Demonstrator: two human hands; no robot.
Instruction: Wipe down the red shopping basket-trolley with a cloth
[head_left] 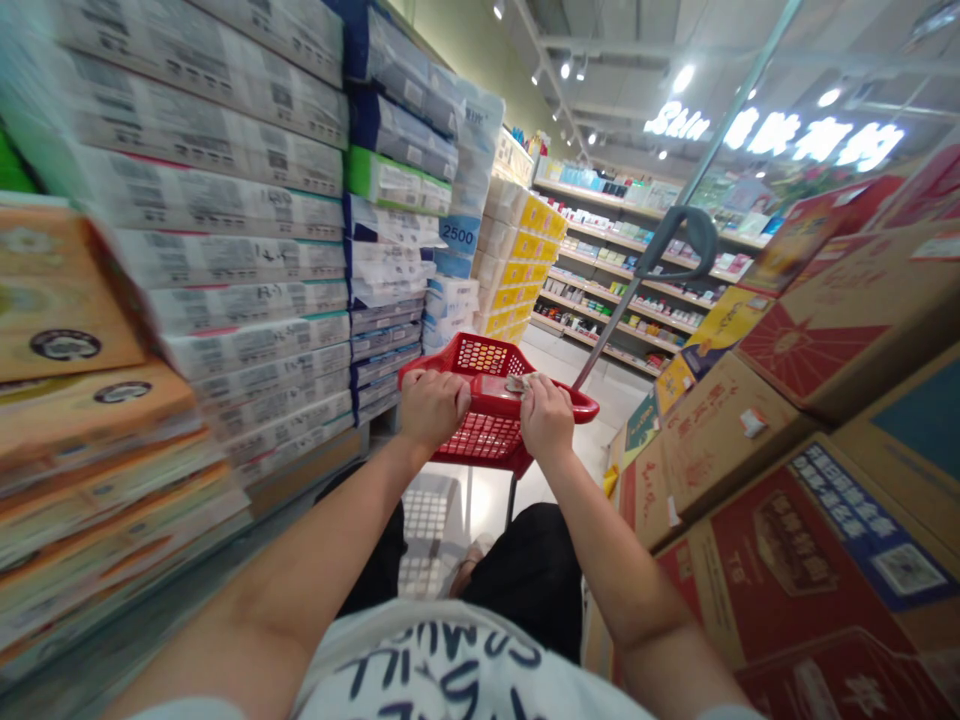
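Note:
A red plastic shopping cart (480,450) with mesh sides stands in front of me in the aisle. My left hand (433,410) is wrapped round the left part of its red handle bar (491,402). Farther right on the same bar, my right hand (547,412) is closed as well. Close by the right fingers sits a small, pale, crumpled-looking item (517,383); whether the hand pinches it or it rests on the bar, I cannot tell. The cart's floor is mostly hidden by the bar and hands.
Tall stacks of wrapped packs (255,210) line the left, with orange packs (90,330) nearer. Cardboard cartons (720,440) are piled on the right. A slanting pole (619,325) with a grey looped grip (686,245) rises beyond the cart. Stocked shelves (622,265) stand ahead.

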